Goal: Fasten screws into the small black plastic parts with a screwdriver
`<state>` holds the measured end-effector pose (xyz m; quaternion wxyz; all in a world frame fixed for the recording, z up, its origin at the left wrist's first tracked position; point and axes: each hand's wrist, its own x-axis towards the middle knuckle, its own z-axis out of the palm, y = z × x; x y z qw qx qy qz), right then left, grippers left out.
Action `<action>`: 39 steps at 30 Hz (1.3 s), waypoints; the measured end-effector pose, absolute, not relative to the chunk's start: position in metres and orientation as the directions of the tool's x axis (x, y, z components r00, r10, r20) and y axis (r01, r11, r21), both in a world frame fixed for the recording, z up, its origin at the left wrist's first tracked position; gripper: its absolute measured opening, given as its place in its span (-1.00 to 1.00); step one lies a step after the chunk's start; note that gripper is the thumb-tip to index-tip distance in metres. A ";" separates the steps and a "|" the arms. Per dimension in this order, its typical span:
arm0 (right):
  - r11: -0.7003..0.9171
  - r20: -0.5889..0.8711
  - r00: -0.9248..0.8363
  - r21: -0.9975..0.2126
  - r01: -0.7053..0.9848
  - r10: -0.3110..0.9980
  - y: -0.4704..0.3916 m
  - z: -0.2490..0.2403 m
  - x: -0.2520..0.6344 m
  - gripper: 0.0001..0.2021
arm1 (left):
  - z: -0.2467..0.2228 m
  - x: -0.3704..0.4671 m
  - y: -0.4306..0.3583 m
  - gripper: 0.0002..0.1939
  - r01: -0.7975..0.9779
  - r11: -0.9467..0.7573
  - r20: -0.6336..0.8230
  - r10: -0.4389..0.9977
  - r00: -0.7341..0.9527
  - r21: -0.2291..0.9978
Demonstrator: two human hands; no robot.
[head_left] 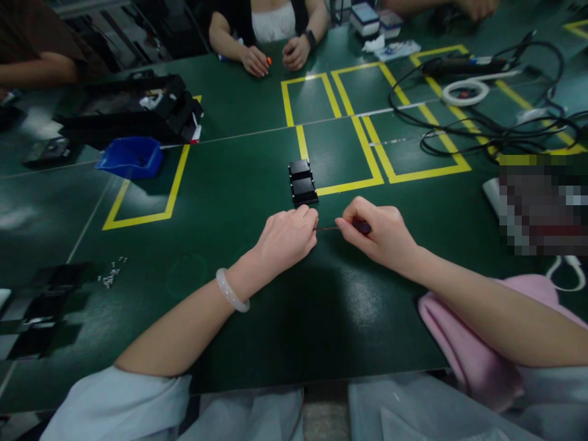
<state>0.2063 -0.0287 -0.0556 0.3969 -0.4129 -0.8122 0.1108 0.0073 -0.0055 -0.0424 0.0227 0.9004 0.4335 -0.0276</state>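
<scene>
A: And the right hand (pixel 381 233)?
B: Closed snugly round a dark handle (pixel 362 227), with thumb and forefinger pinched towards nine o'clock, along a thin reddish shaft (pixel 327 228).
A: Running where?
B: To the fingers of the left hand (pixel 289 236), at the shaft's nine o'clock end. Curled shut, palm down, undersides hidden. Can't tell whether gripping anything.
A: And the black pieces (pixel 302 182)?
B: At eleven from the shaft, lined up on the green table (pixel 257 343), just beyond the left knuckles. Can't tell whether touching.
A: Further round, from the same shaft?
B: Blue tray (pixel 131 158) near ten, loose screws (pixel 111 272) between eight and nine, pink cloth (pixel 459 318) at four under the right forearm, coiled black cable (pixel 482 131) at two. Close to twelve, across the table, a person (pixel 273 24), both hands on the surface.
</scene>
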 end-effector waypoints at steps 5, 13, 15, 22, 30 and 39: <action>0.632 0.550 -0.342 -0.514 0.580 0.762 -0.029 -0.056 0.206 -0.80 | -0.042 0.009 -0.006 -0.83 0.771 -0.637 -0.095 0.768 0.633 -0.006; 0.612 0.567 -0.269 -0.592 0.525 0.779 -0.027 -0.056 0.208 -0.79 | -0.038 0.004 -0.005 -0.87 0.797 -0.598 -0.129 0.787 0.604 0.085; 0.575 0.551 -0.206 -0.671 0.467 0.809 -0.025 -0.059 0.210 -0.81 | -0.037 -0.001 -0.004 -0.90 0.804 -0.573 -0.141 0.793 0.593 0.158; 0.171 0.185 -0.129 -0.979 -0.113 0.974 -0.007 -0.082 0.215 -0.78 | -0.037 -0.015 -0.005 -0.92 0.779 -0.493 -0.125 0.809 0.574 0.387; -0.161 -0.075 -0.332 -0.957 -0.241 0.940 0.003 -0.097 0.218 -0.74 | -0.046 -0.021 -0.014 -0.91 0.706 -0.428 -0.025 0.846 0.533 0.565; -0.191 -0.151 -0.480 -0.981 -0.036 0.864 0.007 -0.103 0.219 -0.67 | -0.055 -0.133 -0.022 -0.84 0.752 -0.356 0.228 0.934 0.274 0.554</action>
